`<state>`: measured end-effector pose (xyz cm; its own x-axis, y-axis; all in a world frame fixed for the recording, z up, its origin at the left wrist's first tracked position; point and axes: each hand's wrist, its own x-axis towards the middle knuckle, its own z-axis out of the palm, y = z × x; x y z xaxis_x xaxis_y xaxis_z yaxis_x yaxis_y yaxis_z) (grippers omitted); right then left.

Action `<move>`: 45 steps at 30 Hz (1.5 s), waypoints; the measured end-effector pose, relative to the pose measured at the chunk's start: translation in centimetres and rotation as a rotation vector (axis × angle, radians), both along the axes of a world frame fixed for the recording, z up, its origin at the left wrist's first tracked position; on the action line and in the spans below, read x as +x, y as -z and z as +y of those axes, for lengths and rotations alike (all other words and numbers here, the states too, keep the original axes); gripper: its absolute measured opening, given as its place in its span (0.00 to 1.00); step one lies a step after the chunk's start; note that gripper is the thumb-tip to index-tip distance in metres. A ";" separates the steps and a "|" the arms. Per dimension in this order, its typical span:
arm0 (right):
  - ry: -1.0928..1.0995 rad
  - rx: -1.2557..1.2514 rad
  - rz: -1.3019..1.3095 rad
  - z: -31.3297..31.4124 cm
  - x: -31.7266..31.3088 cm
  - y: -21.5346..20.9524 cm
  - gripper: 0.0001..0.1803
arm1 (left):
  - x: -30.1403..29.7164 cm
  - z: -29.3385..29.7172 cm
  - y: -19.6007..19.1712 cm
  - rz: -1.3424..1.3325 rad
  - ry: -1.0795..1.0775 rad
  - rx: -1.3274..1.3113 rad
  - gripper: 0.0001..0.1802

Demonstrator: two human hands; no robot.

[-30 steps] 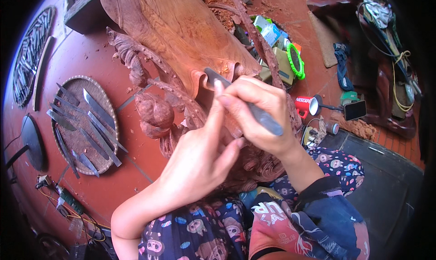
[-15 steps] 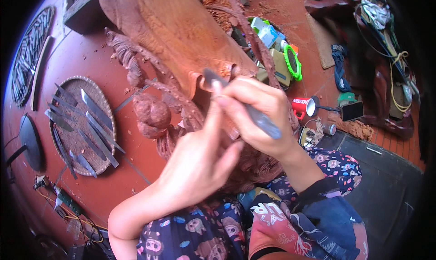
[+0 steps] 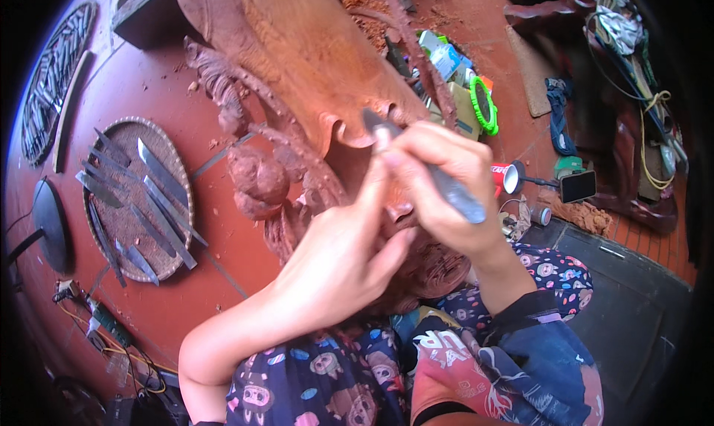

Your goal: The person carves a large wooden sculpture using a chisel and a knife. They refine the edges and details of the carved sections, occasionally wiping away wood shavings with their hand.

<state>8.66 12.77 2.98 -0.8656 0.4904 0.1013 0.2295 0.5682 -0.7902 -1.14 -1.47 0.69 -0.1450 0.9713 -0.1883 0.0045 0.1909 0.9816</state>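
Note:
My right hand [image 3: 450,169] is closed around a grey metal carving knife [image 3: 457,193], its butt end sticking out toward me. The dark blade tip rests at the scalloped, curled edge of a large reddish-brown wood carving [image 3: 305,46]. My left hand [image 3: 338,255] lies over the near part of the carving. Its index finger stretches up to the knife beside my right fingers, with the thumb held apart; its other fingers are partly hidden. Carved branches and a rounded fruit-like lump [image 3: 256,174] border the smooth panel on the left.
On the tiled floor to the left, a round woven tray [image 3: 186,203] holds several blades. Beyond it lies another tray of tools [image 3: 56,76]. Right of the carving are a green-rimmed round mirror [image 3: 483,106], a red mug [image 3: 506,177], a phone [image 3: 578,186] and dark wooden furniture [image 3: 625,143].
Both hands and the knife appear slightly farther right. The whole view has also shifted a little, so the carving appears lower and to the right. The grip is the same.

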 end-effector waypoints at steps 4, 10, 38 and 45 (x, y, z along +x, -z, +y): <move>-0.083 -0.070 -0.059 1.6 -0.2 0.2 0.05 | -0.5 0.4 -0.5 0.079 0.028 -0.071 0.45; 0.056 -0.097 -0.113 1.7 -1.1 -1.1 0.05 | -0.1 -0.3 -0.5 0.145 -0.031 0.126 0.42; 0.046 -0.282 0.128 3.3 0.3 4.0 0.17 | 0.3 3.4 1.4 0.504 -0.086 0.571 0.52; -0.213 -0.115 0.020 -0.5 -0.1 -4.0 0.04 | -3.1 -2.2 -0.4 0.723 -0.390 0.560 0.23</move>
<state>8.58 12.22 7.01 -0.9490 0.3064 0.0735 0.0977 0.5077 -0.8560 -4.28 -3.69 1.06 -0.3718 0.7531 0.5428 0.6729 -0.1842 0.7164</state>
